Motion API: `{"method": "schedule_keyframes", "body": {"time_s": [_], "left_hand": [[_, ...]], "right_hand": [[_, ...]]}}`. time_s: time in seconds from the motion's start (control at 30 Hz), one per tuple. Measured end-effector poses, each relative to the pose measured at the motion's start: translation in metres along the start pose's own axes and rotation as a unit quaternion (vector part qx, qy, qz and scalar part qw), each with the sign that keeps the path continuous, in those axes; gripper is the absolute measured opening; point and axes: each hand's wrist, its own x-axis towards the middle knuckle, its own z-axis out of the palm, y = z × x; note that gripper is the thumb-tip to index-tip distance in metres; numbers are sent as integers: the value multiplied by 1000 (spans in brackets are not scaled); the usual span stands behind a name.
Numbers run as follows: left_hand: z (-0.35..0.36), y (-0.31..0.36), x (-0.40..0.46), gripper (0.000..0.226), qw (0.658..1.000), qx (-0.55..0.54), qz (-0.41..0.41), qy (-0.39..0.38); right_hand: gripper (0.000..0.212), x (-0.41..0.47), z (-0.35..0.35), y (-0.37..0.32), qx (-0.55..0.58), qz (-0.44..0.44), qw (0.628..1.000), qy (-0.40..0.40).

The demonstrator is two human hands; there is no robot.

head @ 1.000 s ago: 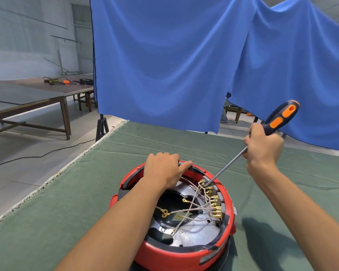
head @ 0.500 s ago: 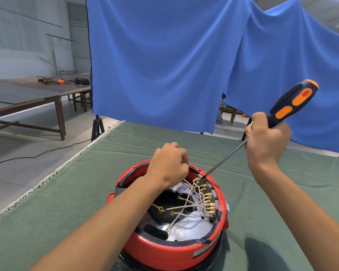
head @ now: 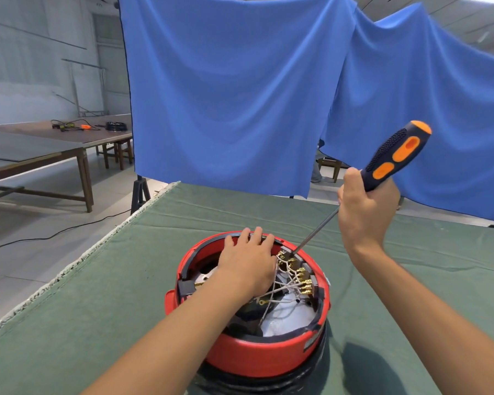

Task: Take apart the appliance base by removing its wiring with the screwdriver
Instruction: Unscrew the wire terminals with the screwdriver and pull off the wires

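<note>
- The left hand (head: 247, 262) lies flat, fingers straight, pressing on the far rim of the red appliance base (head: 248, 346).
- That base sits on the green cloth table (head: 126, 280), close to its near edge.
- White wiring (head: 285, 283) fans inside towards brass terminals (head: 303, 276) at the right rim.
- The screwdriver (head: 394, 155) slants down, tip at the farthest terminal.
- The right hand (head: 365, 212) has its fingers wrapped round the screwdriver's handle.

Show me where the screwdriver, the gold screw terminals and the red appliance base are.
screwdriver (head: 394, 155): head view, on its dark and orange handle.
gold screw terminals (head: 301, 276): head view, middle of the row inside the rim.
red appliance base (head: 254, 357): head view, on the near outer wall.
</note>
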Motion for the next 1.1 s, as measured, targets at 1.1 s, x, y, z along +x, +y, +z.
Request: {"method": "schedule_keyframes", "body": {"time_s": [1.1], "left_hand": [[9,-11,37,53,991,-33,-90,89]], "right_hand": [[30,27,-2,26,-3,84,994,68]]}}
